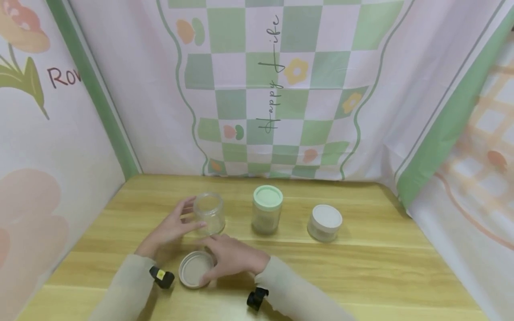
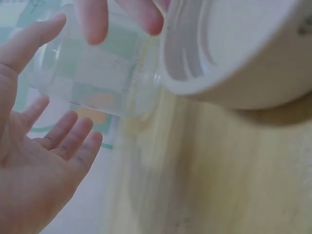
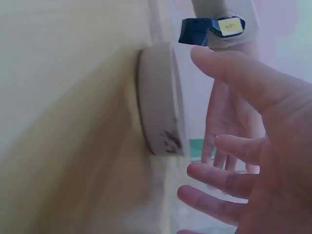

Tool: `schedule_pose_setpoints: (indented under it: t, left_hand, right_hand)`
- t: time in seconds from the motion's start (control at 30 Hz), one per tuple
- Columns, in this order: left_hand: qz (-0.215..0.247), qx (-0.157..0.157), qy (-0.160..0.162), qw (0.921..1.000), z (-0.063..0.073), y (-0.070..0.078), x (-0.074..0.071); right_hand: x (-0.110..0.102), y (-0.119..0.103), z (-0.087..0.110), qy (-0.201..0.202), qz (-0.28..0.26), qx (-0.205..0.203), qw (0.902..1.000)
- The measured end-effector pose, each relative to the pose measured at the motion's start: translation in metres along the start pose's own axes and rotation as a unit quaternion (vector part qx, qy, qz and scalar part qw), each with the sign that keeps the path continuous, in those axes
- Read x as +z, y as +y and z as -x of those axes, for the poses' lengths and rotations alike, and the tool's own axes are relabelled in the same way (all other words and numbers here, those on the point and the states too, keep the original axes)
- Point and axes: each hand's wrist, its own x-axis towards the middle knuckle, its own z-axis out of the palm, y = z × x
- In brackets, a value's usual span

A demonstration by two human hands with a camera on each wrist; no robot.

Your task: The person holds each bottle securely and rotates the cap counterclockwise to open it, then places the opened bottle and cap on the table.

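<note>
A clear jar without a lid point(image 1: 216, 221) stands upright on the wooden table at the left. My left hand point(image 1: 172, 228) is spread beside it, thumb near the front and fingers behind its left side; the left wrist view shows a relaxed palm facing the jar point(image 2: 97, 68). In front of the jar lies a round, pale beige lid point(image 1: 194, 270), its hollow side up. Over the lid's right edge hovers my right hand point(image 1: 233, 256), thumb and fingers spread apart. Dark marks show on the side of the lid point(image 3: 158, 105) in the right wrist view.
A taller jar with a mint-green lid point(image 1: 267, 209) stands right of the open jar. Farther right is a short jar with a white lid point(image 1: 326, 220). Patterned curtains point(image 1: 265, 102) hang behind the table point(image 1: 361, 276) and along both sides.
</note>
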Motion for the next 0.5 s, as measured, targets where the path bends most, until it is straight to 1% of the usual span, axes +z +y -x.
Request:
schedule_pose_setpoints:
  t: [0.17,0.27,0.33,0.43,0.5]
  left_hand:
    - [-0.016,0.046,0.043,0.9979,0.001,0.006,0.001]
    - [-0.029,0.071,0.067,0.9948,0.002,0.01,0.002]
    - [-0.035,0.079,0.08,0.993,0.002,0.013,0.002]
    - [-0.046,0.096,0.1,0.9892,0.003,0.018,0.004]
    - [-0.059,0.11,0.121,0.9848,0.002,0.02,0.005]
  right_hand:
    - [-0.016,-0.001,0.006,0.043,0.045,-0.008,0.998]
    - [-0.029,-0.005,0.012,0.07,0.05,-0.006,0.9963]
    - [-0.036,-0.007,0.015,0.088,0.052,-0.013,0.9947]
    - [-0.046,-0.009,0.02,0.118,0.063,-0.025,0.9907]
    - [-0.052,-0.01,0.024,0.146,0.082,-0.037,0.9852]
